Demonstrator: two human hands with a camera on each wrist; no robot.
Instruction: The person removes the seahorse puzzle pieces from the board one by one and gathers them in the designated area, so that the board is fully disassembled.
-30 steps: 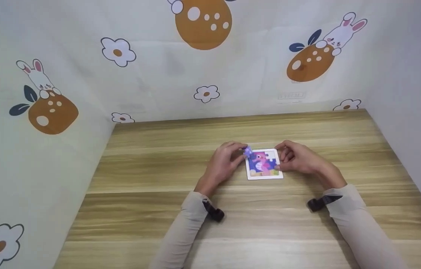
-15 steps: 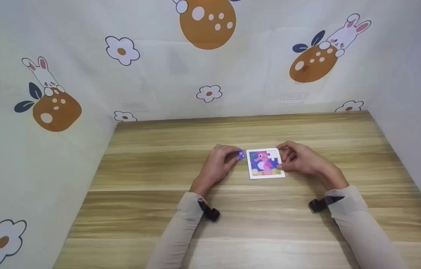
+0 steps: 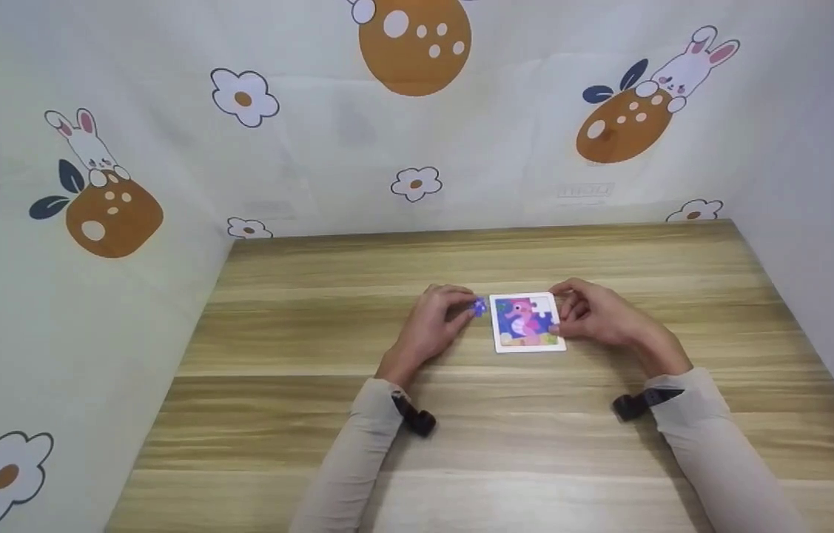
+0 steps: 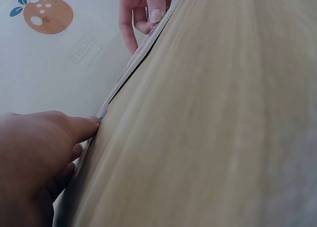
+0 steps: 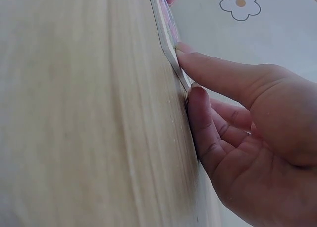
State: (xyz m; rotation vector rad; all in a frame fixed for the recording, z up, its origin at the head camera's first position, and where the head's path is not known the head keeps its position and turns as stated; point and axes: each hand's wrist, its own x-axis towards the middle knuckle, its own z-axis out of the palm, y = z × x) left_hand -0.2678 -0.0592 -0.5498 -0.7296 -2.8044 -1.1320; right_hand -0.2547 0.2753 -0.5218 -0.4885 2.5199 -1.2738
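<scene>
A small square jigsaw puzzle board [image 3: 528, 349] with a white frame and a pink seahorse picture lies on the wooden table. A white gap shows in its upper right part. My right hand [image 3: 598, 314] grips its right edge, thumb on top at the frame and a finger against the edge, as the right wrist view shows. Just left of the board, my left hand [image 3: 431, 326] pinches a blue-purple puzzle piece [image 3: 479, 306] between thumb and fingers, close to the tabletop. From the left wrist camera, only a sliver of that piece appears at the left thumb [image 4: 86, 128].
The wood-grain table [image 3: 313, 311] extends around both hands. Pale cloth walls [image 3: 328, 148] printed with rabbits, orange fruits and flowers enclose its back and sides. A dark camera [image 3: 417, 418] is strapped to the left wrist, another camera [image 3: 631, 406] to the right.
My left hand has drawn the puzzle piece off the board's upper left corner to a spot beside it, uncovering that corner. My right hand keeps its grip on the board.
</scene>
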